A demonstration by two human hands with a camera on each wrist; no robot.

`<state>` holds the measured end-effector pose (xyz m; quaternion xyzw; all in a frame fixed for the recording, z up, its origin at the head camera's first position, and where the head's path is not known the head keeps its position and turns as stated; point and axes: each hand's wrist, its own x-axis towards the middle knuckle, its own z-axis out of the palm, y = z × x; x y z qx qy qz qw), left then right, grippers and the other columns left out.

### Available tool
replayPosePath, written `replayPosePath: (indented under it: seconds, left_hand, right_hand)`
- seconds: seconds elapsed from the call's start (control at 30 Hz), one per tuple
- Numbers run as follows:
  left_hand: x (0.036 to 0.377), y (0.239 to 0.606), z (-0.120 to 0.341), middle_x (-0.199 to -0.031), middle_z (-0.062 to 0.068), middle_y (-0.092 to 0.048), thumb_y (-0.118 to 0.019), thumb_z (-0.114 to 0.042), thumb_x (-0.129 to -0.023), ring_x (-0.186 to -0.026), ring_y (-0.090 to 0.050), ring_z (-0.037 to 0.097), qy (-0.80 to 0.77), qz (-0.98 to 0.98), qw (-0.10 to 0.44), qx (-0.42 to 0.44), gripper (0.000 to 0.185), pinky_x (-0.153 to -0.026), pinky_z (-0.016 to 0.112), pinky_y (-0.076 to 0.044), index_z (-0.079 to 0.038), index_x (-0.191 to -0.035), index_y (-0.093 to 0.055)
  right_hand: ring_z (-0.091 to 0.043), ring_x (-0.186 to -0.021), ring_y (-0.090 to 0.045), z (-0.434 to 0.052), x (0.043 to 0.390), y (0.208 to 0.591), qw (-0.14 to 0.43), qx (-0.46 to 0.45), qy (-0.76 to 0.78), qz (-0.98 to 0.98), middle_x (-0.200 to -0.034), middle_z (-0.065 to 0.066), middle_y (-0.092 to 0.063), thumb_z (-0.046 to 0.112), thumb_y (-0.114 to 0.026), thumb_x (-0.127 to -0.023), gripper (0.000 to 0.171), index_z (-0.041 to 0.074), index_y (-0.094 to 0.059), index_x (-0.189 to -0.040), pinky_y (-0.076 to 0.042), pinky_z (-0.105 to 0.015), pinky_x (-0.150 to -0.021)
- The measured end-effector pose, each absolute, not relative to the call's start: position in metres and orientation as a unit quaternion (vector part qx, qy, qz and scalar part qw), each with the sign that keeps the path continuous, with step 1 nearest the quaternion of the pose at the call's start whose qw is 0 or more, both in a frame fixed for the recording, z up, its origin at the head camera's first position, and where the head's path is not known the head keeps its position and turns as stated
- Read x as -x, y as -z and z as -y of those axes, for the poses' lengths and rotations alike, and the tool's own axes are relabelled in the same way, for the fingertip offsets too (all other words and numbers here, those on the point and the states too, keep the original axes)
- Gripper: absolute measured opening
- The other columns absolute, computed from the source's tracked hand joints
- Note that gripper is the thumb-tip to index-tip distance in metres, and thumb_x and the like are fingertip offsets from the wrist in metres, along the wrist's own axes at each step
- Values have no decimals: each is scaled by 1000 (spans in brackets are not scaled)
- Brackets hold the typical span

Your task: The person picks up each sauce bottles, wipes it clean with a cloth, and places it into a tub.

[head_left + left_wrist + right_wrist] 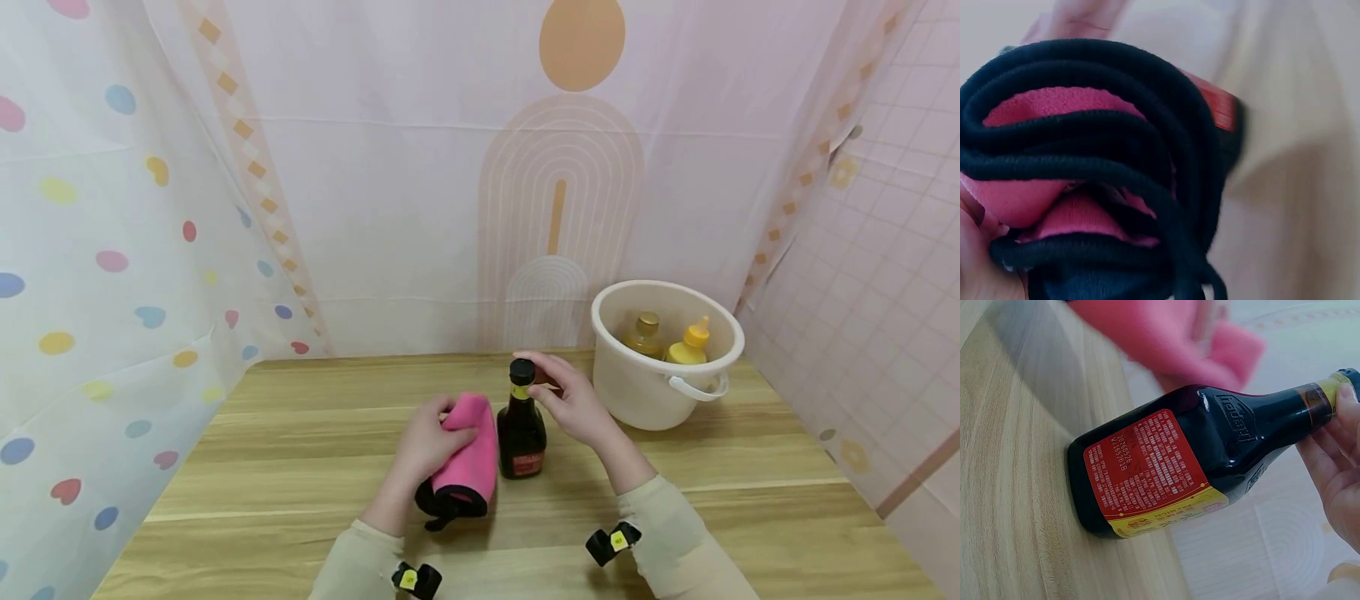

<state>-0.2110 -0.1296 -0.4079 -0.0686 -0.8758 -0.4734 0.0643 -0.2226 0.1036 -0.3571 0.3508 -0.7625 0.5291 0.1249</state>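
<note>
My left hand (426, 443) grips a folded pink cloth (474, 458) with black edging, held just left of a dark sauce bottle (521, 432). In the left wrist view the rolled black-edged layers of the cloth (1104, 100) fill most of the picture and partly hide the bottle. The bottle has a black cap and a yellow neck band. My right hand (576, 402) pinches it at the neck, near the cap. The right wrist view shows its red and yellow label (1144, 465) up close. Upright in the head view, the bottle appears to stand on the table.
A white bucket (633, 400) with a handle stands at the back right of the wooden table (300, 467). Inside it are a gold-capped bottle (643, 335) and a yellow squeeze bottle (687, 348). Patterned curtains (390, 208) hang behind and along both sides.
</note>
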Motion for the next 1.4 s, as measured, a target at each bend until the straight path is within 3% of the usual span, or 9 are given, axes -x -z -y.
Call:
replayPosePath:
  seconds: [0.27, 0.4, 0.6, 1.0, 1.4]
  left_hand:
    - [202, 370, 118, -101, 11, -68, -81, -16, -81, -82, -66, 23, 574, 811, 93, 58, 34, -67, 38, -55, -9, -110, -65]
    - [199, 363, 106, -102, 11, -69, -81, -13, -81, -84, -66, 24, 595, 791, 109, 86, 33, -69, 38, -55, -7, -109, -65]
    - [200, 372, 95, -99, 13, -68, -80, -9, -82, -82, -66, 23, 599, 783, 124, 112, 31, -68, 37, -54, -3, -107, -62]
    - [197, 393, 95, -100, 9, -68, -81, -8, -80, -83, -64, 21, 502, 847, 113, 134, 34, -71, 39, -55, -9, -109, -63]
    - [196, 409, 107, -96, 6, -66, -83, -9, -79, -79, -59, 19, 461, 871, 100, 135, 28, -69, 38, -52, -12, -98, -63]
  right_hand:
    - [-24, -104, -61, -105, 222, 357, 123, -347, -523, 768, -117, -24, -60, -7, -60, -92, 39, -8, -55, -131, -53, -42, -89]
    - [-30, -103, -61, -104, 222, 357, 127, -350, -521, 768, -117, -24, -60, -7, -60, -92, 39, -9, -54, -131, -53, -41, -88]
    - [-40, -105, -60, -102, 220, 356, 122, -350, -525, 766, -118, -25, -59, -9, -59, -93, 39, -9, -54, -132, -52, -46, -89]
    - [-40, -106, -60, -102, 219, 356, 128, -347, -527, 765, -116, -25, -61, -9, -60, -92, 39, -8, -55, -130, -51, -51, -89]
    - [-41, -105, -60, -102, 219, 357, 128, -349, -533, 760, -114, -26, -60, -9, -60, -92, 39, -10, -54, -130, -49, -57, -89]
